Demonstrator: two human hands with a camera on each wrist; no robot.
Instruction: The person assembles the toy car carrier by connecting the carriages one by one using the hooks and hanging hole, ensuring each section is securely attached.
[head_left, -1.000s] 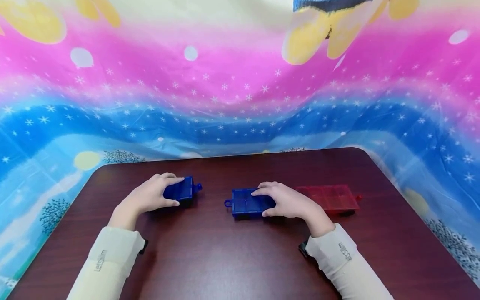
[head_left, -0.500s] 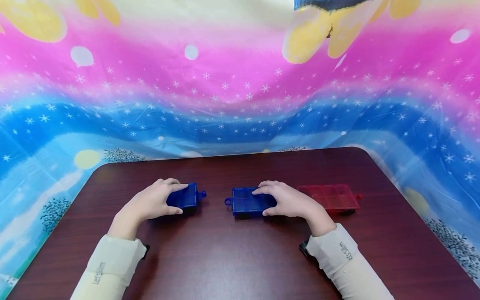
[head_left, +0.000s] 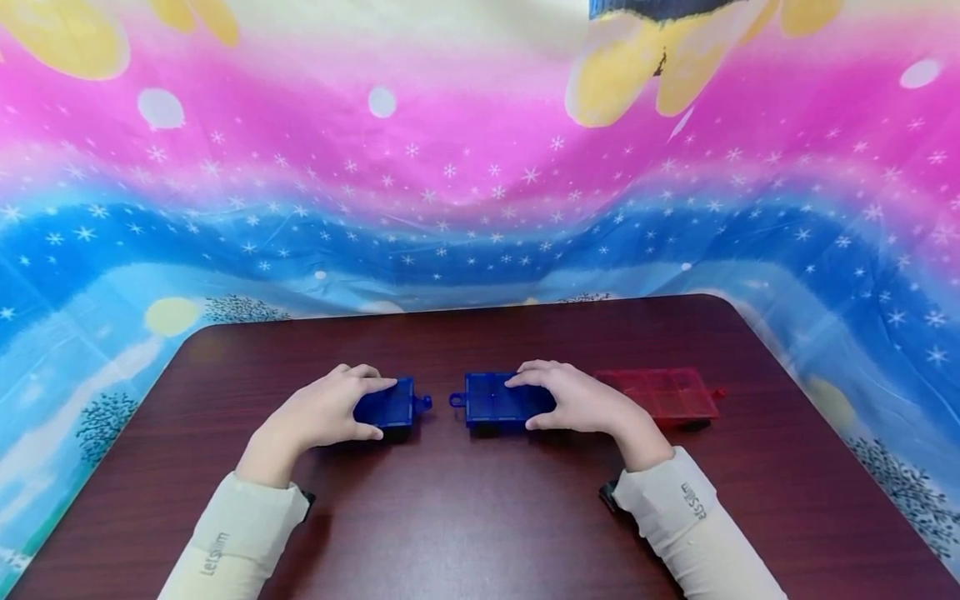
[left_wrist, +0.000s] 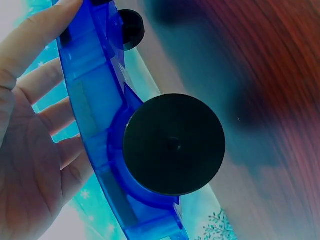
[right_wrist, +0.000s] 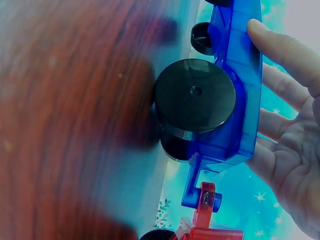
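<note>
My left hand (head_left: 322, 412) grips a blue see-through toy train car (head_left: 386, 404), thumb on its near side and fingers on the far side. A small peg coupling (head_left: 423, 404) points right from that car. In the left wrist view its black wheel (left_wrist: 174, 144) appears slightly apart from its shadow on the table. My right hand (head_left: 581, 404) holds a second blue toy train car (head_left: 498, 400) the same way, its ring coupling (head_left: 457, 401) facing the peg across a small gap. Behind it, a red toy train car (head_left: 660, 393) is hooked to its blue hitch (right_wrist: 191, 192).
All the cars are on or over a dark brown wooden table (head_left: 450, 508) with rounded far corners. A colourful printed cloth (head_left: 480, 192) hangs behind the table and along its sides.
My left hand has brought its blue car to the right and slightly nearer, narrowing the gap between peg and ring. The right hand and its cars have stayed almost in place.
</note>
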